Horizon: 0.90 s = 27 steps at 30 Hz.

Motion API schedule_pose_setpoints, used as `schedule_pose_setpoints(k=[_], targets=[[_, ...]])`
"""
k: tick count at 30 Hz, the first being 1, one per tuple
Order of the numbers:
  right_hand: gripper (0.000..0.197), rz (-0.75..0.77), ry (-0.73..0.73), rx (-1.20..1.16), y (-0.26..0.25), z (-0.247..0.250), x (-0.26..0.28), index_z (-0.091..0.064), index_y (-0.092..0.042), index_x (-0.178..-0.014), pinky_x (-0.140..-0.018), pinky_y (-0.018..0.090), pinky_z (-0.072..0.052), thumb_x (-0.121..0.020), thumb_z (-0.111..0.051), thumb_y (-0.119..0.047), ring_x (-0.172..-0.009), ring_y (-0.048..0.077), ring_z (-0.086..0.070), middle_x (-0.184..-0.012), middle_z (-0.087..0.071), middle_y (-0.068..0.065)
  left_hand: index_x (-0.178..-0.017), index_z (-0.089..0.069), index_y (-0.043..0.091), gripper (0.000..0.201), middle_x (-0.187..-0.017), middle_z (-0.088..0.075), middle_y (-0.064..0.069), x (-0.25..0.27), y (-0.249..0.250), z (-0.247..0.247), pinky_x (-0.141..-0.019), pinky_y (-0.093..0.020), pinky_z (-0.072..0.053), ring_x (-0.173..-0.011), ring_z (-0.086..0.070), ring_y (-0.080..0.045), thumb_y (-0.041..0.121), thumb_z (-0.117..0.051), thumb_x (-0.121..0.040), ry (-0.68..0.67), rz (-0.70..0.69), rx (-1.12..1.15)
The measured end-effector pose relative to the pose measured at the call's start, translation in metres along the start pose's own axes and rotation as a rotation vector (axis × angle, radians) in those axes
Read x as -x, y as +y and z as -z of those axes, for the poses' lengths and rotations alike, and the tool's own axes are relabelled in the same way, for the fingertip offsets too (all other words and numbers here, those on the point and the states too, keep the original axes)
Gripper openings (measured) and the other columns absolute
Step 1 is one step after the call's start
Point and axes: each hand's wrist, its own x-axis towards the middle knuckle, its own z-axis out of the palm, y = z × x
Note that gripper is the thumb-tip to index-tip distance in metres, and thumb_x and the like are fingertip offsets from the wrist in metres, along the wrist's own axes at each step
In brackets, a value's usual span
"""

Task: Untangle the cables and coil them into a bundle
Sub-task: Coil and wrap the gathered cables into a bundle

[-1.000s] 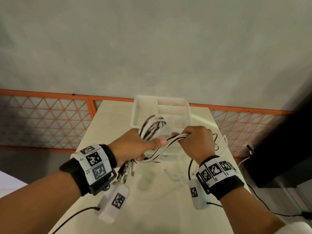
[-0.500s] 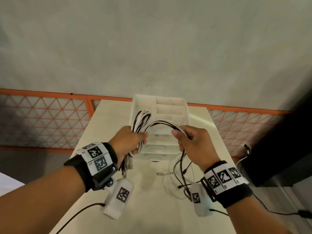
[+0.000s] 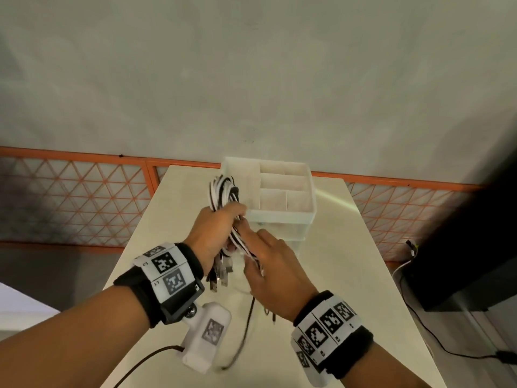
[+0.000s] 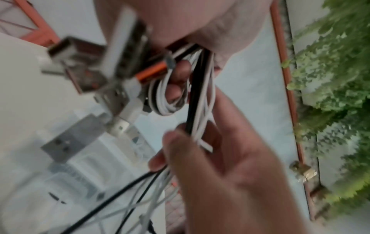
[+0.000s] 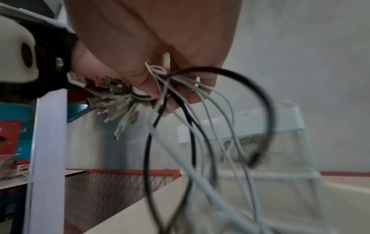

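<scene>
My left hand (image 3: 222, 229) grips a coil of black and white cables (image 3: 223, 191) above the table, with the loops standing up out of the fist. Several USB plugs (image 3: 221, 273) hang below it, seen close in the left wrist view as plugs (image 4: 70, 142). My right hand (image 3: 253, 245) is pressed against the left one and pinches the loose strands (image 4: 193, 125) that run out of the coil. Below it, the free cable tails (image 5: 200, 142) hang in loops down to the table (image 3: 335, 275).
A white compartment organizer (image 3: 282, 189) stands at the back of the beige table, just beyond my hands. An orange mesh fence (image 3: 84, 197) runs behind the table. A dark unit with its own cords (image 3: 461, 247) sits to the right, off the table.
My right hand has come in from the right and down against my left hand, closing the arc of cable that spanned between them. The loops now stand higher above my left fist.
</scene>
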Motion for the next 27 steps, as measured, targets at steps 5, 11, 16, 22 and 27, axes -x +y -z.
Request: schedule_pose_setpoints(k=[5,11,16,22,27], targets=[[0.035,-0.108,0.259,-0.074,0.029,0.011,0.009,-0.062,-0.021,-0.104,-0.071,0.006,-0.040,-0.077,-0.064,0.001,-0.077,0.002,-0.050,-0.097,-0.056,-0.006,-0.074,-0.064,0.005,0.019,-0.070,-0.063,-0.013,-0.008,0.016,0.014,-0.041,-0.025,-0.037,-0.043,-0.048,-0.022,0.015,-0.060,-0.089,0.057,-0.117,0.047],[0.009,-0.240,-0.080,0.245,0.069,0.023,0.023,-0.071,-0.027,-0.083,-0.076,0.040,-0.045,-0.081,-0.062,-0.028,-0.076,0.016,-0.051,-0.075,-0.055,-0.012,-0.085,-0.062,0.013,0.011,-0.068,-0.065,-0.003,-0.015,0.035,0.026,-0.053,-0.032,-0.045,-0.050,-0.055,-0.018,0.019,-0.057,-0.093,0.184,-0.211,0.080],[0.027,-0.566,-0.197,0.115,0.088,0.015,0.039,-0.066,-0.040,-0.118,-0.080,0.037,-0.055,-0.095,-0.051,-0.038,-0.084,0.022,-0.068,-0.083,-0.076,-0.007,-0.080,-0.063,0.014,0.016,-0.073,-0.066,-0.004,-0.014,0.032,0.020,-0.061,-0.037,-0.049,-0.057,-0.056,-0.019,0.019,-0.056,-0.094,0.186,-0.257,0.017],[0.056,-0.722,-0.343,-0.107,0.095,0.021,0.048,-0.044,-0.051,-0.142,-0.087,0.026,-0.051,-0.093,-0.065,-0.037,-0.092,0.013,-0.066,-0.122,-0.067,-0.012,-0.074,-0.061,0.018,0.022,-0.073,-0.065,-0.003,-0.017,0.034,0.023,-0.060,-0.035,-0.049,-0.059,-0.056,-0.020,0.019,-0.055,-0.095,0.213,-0.268,0.021],[0.066,-0.687,-0.262,-0.138,0.084,0.040,0.039,-0.051,-0.036,-0.132,-0.100,0.033,-0.045,-0.074,-0.084,-0.042,-0.122,0.016,-0.055,-0.139,-0.049,-0.010,-0.063,-0.065,0.013,0.033,-0.071,-0.060,-0.008,-0.015,0.028,0.017,-0.052,-0.028,-0.046,-0.056,-0.053,-0.019,0.023,-0.057,-0.095,0.158,-0.287,-0.067]])
